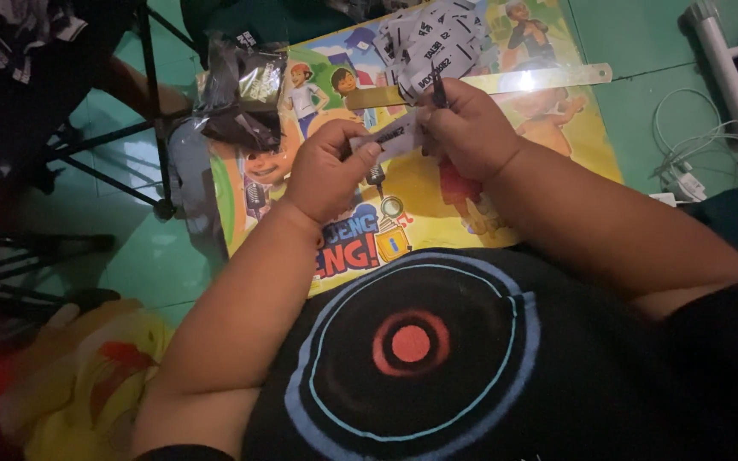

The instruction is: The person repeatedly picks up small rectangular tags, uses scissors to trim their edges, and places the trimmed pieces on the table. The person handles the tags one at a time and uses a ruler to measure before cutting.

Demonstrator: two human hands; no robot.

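Observation:
My left hand [328, 169] pinches one end of a small white printed paper slip [393, 137]. My right hand [470, 130] grips the slip's other end and also holds a thin dark tool, likely a pen or blade [438, 88], pointing up from the fist. Both hands hover over a colourful cartoon mat [437, 213] lying on the green floor. Just beyond the hands lies a heap of several similar printed slips [433, 38].
A metal ruler [506, 84] lies across the mat behind my hands. Dark plastic packets [241, 98] sit at the mat's left corner. A black stand's legs [130, 145] are at left. A white power strip [723, 60] and white cables [694, 141] lie at right.

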